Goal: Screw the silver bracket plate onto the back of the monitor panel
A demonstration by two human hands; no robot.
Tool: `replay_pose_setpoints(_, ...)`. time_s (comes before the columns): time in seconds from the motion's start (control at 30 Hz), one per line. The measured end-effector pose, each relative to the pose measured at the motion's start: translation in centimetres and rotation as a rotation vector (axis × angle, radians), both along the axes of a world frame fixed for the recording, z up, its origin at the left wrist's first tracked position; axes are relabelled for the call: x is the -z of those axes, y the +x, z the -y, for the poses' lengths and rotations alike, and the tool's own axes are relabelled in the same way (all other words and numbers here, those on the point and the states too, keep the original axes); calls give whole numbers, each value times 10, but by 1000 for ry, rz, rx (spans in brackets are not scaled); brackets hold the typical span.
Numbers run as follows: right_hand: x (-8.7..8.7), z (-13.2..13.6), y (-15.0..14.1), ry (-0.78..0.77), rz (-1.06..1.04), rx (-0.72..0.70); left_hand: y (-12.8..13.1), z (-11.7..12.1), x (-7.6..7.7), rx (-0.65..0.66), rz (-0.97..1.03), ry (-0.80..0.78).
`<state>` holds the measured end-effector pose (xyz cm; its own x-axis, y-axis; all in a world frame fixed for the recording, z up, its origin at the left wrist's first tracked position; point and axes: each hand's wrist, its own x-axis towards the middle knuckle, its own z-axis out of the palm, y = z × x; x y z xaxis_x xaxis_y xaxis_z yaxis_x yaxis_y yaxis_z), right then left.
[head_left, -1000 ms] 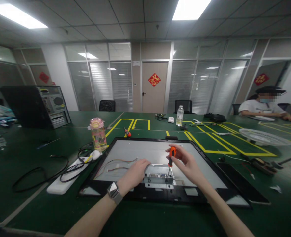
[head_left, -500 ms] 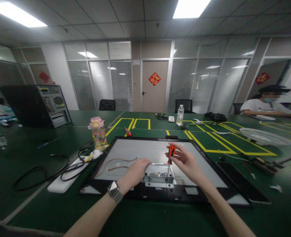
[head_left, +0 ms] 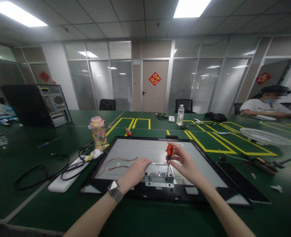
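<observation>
An upright screwdriver (head_left: pixel 170 151) with an orange and black handle is pinched in the fingers of my right hand (head_left: pixel 183 161). Its shaft points down into the right end of a shallow metal bracket (head_left: pixel 159 179), where the tip is hard to see. My left hand (head_left: pixel 137 169), with a watch on the wrist, grips the bracket's left side, its fingertips partly hidden. The bracket sits at the near edge of a flat display panel (head_left: pixel 140 148) with a black frame, which lies on the green table. Thin wires (head_left: pixel 118 160) lie on the panel left of the bracket.
Left of the panel are a pink-lidded bottle (head_left: pixel 98 135), a white power strip (head_left: pixel 67 176) with black cables, and a computer case (head_left: pixel 34 105). To the right lie a dark flat slab (head_left: pixel 243 181) and a white ring (head_left: pixel 265 136). A person (head_left: pixel 266 103) sits at far right.
The screwdriver handle has shifted slightly left and my right fingers have changed position around it. My left hand and the bracket look unmoved.
</observation>
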<state>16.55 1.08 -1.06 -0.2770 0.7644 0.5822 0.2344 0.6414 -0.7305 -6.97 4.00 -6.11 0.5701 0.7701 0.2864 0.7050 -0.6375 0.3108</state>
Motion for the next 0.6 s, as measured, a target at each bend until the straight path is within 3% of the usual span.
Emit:
replay_pose_setpoints(0.13, -1, 1, 0, 24, 13, -11, 0, -1, 1, -7, -9, -1)
replay_pose_setpoints(0.3, 0, 1, 0, 96, -60, 164, 1, 1, -2, -16, -8, 0)
replay_pose_setpoints(0.5, -4, 9, -5, 9, -167, 38, 1, 2, -4, -14, -14, -3)
replay_pose_setpoints(0.6, -5, 8, -3, 81, -98, 110, 1, 3, -5, -8, -10, -6)
